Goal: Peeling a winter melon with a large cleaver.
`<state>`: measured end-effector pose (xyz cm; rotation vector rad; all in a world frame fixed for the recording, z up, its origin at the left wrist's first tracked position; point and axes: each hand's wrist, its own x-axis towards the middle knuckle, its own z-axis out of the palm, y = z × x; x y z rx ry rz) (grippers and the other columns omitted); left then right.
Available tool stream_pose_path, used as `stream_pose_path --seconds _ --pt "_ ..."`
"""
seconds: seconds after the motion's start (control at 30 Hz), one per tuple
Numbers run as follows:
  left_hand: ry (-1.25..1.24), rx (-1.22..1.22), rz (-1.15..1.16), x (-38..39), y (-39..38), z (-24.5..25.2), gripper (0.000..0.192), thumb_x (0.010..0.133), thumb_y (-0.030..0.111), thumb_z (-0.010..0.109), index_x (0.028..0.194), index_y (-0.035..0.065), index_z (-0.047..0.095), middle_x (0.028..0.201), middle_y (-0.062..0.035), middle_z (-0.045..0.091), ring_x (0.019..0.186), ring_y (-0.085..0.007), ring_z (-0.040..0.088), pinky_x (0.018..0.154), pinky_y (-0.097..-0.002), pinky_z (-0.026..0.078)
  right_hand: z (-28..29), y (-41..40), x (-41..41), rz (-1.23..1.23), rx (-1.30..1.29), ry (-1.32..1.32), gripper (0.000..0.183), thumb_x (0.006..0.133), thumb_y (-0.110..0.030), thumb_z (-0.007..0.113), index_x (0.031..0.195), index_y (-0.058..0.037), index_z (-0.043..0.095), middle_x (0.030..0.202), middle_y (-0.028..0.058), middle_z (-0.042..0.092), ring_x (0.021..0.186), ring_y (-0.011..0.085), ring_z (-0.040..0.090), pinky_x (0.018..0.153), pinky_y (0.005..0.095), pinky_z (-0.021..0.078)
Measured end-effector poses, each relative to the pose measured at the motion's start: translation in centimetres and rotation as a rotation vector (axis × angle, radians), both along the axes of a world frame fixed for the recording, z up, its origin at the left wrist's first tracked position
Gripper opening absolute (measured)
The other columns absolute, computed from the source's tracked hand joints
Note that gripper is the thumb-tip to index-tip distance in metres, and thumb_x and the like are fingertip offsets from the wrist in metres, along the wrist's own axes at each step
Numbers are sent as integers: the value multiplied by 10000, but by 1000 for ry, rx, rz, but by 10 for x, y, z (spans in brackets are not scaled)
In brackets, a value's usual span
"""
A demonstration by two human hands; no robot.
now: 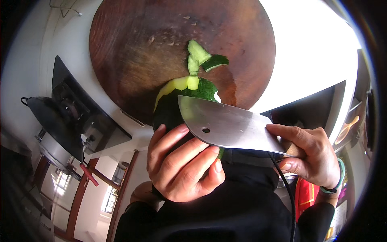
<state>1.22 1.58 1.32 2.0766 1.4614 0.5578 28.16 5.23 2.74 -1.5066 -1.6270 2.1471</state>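
A dark green gourd or squash rests at the near edge of a round wooden cutting board. A strip of its skin is gone along the far side, baring pale yellow-green flesh. My left hand holds the gourd from the near side, its fingers spread over it. In my right hand is the wooden handle of a cleaver. Its broad steel blade lies over the gourd, close to my left fingertips, and hides part of it. Cut peel pieces lie just beyond on the board.
The board stands on a white countertop. To the left are a black gas stove, a dark wok and a metal pot. A dark panel is set into the counter at right. A black cable hangs near my right wrist.
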Motion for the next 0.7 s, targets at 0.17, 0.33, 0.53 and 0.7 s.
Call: stream_pose_path --seconds 0.17,0.33,0.53,0.7 --pt "-30 -17 -20 -3 0 -1 144 784 203 674 877 102 718 1029 -38 675 1048 -274 626 1026 -468 400 -2 5 -3 -6 -13 11 581 818 -352 713 1218 48 584 715 130 648 624 246 670 615 311 527" --pt "-45 -4 -18 -4 -1 0 145 780 195 675 880 97 717 1049 -48 671 1049 -280 625 1019 -466 413 -5 8 -8 -8 -39 35 562 824 -321 717 1218 53 574 693 104 637 614 235 665 612 307 525" --pt "-71 -34 -54 -5 2 -1 167 767 182 686 891 75 714 1049 -60 669 1042 -291 622 954 -471 457 -9 11 -14 37 22 32 582 804 -302 739 1230 49 557 706 109 637 642 268 671 633 322 532" --pt "-96 1 -43 -4 1 -3 178 760 168 692 896 56 713 1053 -73 663 1026 -296 622 898 -464 494 -10 12 -17 55 13 42 574 807 -300 736 1233 38 552 764 140 654 710 309 680 650 336 537"
